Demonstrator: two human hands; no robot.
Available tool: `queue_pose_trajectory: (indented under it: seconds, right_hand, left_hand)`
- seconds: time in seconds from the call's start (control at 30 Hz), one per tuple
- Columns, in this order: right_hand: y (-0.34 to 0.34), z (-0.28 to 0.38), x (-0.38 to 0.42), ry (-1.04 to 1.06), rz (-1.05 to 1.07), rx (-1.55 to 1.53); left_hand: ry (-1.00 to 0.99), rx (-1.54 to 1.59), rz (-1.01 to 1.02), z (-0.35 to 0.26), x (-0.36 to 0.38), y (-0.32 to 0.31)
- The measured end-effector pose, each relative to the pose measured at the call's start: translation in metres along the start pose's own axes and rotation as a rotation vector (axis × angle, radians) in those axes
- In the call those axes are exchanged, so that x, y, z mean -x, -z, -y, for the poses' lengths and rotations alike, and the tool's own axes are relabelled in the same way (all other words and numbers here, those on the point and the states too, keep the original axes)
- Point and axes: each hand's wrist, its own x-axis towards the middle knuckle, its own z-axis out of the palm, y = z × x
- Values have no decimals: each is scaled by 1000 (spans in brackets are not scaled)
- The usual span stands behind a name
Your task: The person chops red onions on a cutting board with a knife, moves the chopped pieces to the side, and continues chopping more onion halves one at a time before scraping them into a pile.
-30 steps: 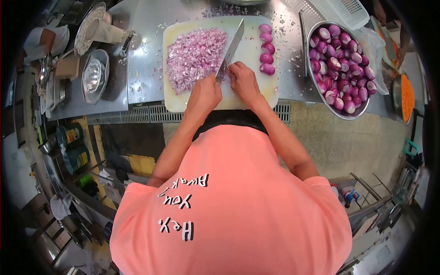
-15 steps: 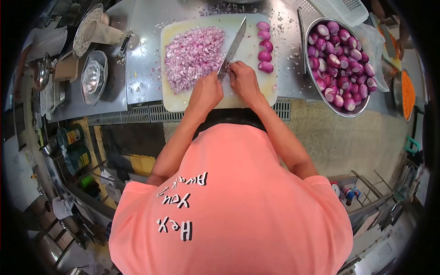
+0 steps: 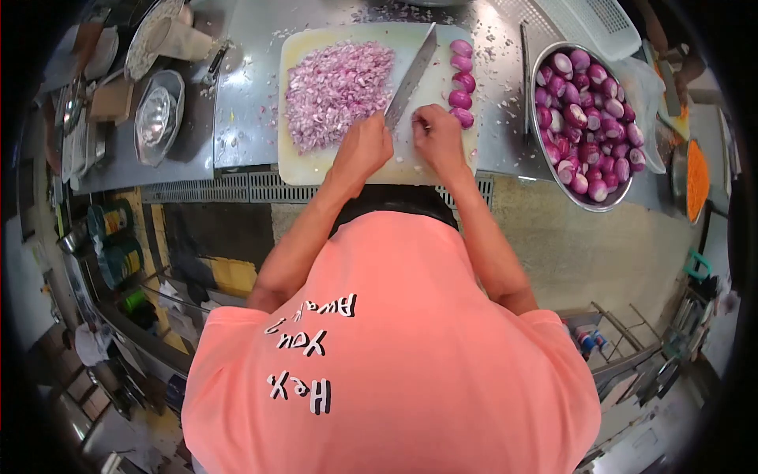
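Note:
My left hand (image 3: 365, 150) is closed round the handle of a large kitchen knife (image 3: 412, 73), its blade pointing up and to the right over the cutting board (image 3: 371, 170). To the right of the blade, my right hand (image 3: 440, 138) hovers low over the board with fingers curled in; whatever they hold is hidden. A broad pile of chopped red onion (image 3: 335, 95) covers the board's left side. Along its right edge, several peeled red onions (image 3: 463, 81) stand in a row, the nearest one close to my right hand.
A steel bowl (image 3: 545, 170) of peeled red onions stands right of the board. Beyond it are a white perforated basket (image 3: 604, 24) and a pan of orange shreds (image 3: 696, 182). A foil-like dish (image 3: 158, 118) and a dark-handled tool (image 3: 217, 59) lie left. Another person's arm (image 3: 691, 71) shows at the far right.
My right hand has drawn away from the knife blade, slightly right, towards the row of onions. My left hand keeps its hold on the knife. The whole view has shifted slightly.

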Motion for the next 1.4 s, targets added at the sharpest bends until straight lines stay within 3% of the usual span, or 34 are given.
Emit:
queue_pose_trajectory:
  seconds: [0.13, 0.2, 0.37, 0.43, 0.5, 0.57, 0.7, 0.77, 0.87, 1.0, 1.13, 1.23, 1.4]
  right_hand:
    - [40, -13, 1, -97, -103, -16]
    - [62, -24, 7, -135, -132, 40]
    - [98, -45, 18, -165, -237, 171]
    - [100, -48, 17, -177, -196, 163]
    - [96, -45, 14, -195, -155, 157]
    - [87, -38, 10, -155, -92, 98]
    - [68, -34, 10, -172, -66, 64]
    - [65, -30, 10, -168, -67, 82]
    - [56, -28, 10, -178, -80, 62]
    - [30, -14, 8, -123, -29, 12]
    - [-4, 6, -2, -22, -46, -7]
    - [-12, 20, -11, -71, 40, 120]
    - [-10, 22, -13, -12, 105, 253]
  left_hand:
    - [26, 123, 47, -9, 31, 23]
    - [-56, 108, 14, 3, 62, 26]
    - [-81, 87, 299, 50, 93, 54]
    - [9, 64, 277, 70, 79, 69]
    - [99, 42, 260, 76, 66, 76]
    - [103, -9, 12, 69, 58, 75]
    - [117, 29, 8, 41, 73, 55]
    - [15, 129, 138, 45, 80, 41]
    - [94, 244, 112, 64, 68, 38]
    - [152, 105, -37, 57, 49, 63]
    - [60, 18, -117, 20, 55, 61]
    - [2, -54, -70, 28, 41, 22]
    - [0, -20, -30, 10, 50, 32]
